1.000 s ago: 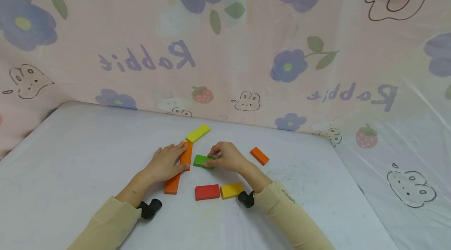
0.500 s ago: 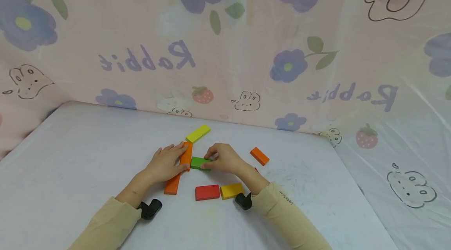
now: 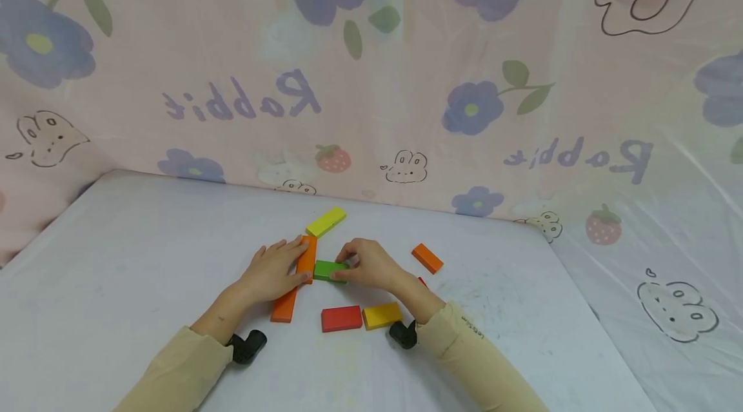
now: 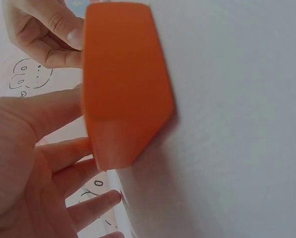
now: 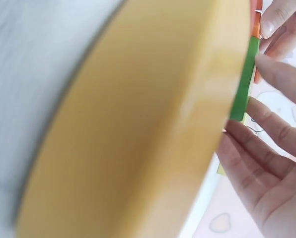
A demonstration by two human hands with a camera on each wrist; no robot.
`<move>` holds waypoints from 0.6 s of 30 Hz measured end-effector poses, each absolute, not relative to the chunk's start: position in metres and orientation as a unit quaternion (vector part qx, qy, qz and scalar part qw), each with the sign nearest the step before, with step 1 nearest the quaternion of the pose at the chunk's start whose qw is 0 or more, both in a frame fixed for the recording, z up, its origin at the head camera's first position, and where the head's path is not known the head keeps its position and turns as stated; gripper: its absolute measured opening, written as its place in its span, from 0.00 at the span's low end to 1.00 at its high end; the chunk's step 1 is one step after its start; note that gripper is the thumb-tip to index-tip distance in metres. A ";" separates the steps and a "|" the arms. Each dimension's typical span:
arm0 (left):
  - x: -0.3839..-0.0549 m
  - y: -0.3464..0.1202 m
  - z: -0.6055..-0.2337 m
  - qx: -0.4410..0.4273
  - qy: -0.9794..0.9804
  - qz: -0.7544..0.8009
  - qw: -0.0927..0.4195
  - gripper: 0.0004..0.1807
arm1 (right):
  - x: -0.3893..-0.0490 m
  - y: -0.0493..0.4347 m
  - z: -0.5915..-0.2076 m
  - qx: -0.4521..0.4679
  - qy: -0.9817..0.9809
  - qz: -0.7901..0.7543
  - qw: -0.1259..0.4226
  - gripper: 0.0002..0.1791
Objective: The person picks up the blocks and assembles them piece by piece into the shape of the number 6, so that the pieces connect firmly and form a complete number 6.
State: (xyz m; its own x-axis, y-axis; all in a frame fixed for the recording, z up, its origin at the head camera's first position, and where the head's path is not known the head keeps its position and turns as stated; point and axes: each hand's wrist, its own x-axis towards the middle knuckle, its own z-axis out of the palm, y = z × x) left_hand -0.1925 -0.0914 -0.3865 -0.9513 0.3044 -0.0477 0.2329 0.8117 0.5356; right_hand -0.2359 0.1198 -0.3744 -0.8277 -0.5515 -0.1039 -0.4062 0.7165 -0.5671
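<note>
Shifted left since a second ago: green block [image 3: 324, 269] now against the far orange block [image 3: 306, 262]

One second earlier, a gap separates these two blocks; now the green block's left end meets the far orange block's right side. The right hand [image 3: 373, 265] moves left with it, thumb and fingers pinching the green block near its right end. The left hand [image 3: 269, 274] stays where it was, fingers spread and fairly straight, with the thumb and a fingertip resting at the far orange block.

Also in the same place, the near orange block [image 3: 284, 307] slants out toward the person from below the left hand; the hand hides its far end. A red block [image 3: 341, 319] and an amber block [image 3: 382, 315] lie nearly end to end, closer to the person. Beyond the hands is a yellow block [image 3: 326, 222], and to the right a small orange block [image 3: 427, 258]. Newly visible is a red piece [image 3: 422, 282], a sliver mostly hidden by the right forearm [image 3: 419, 299]. Everything lies on a white table [image 3: 522, 347] before a pink flowered cloth [image 3: 377, 102].
</note>
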 end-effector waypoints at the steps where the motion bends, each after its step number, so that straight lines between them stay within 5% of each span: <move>1: -0.192 -0.091 -0.387 0.141 0.949 0.273 0.066 0.33 | -0.236 0.120 -0.374 -0.264 0.916 -0.270 0.133 0.15; 18: -0.193 -0.092 -0.389 0.145 0.949 0.274 0.063 0.34 | -0.223 0.156 -0.377 -0.253 0.913 -0.303 0.105 0.17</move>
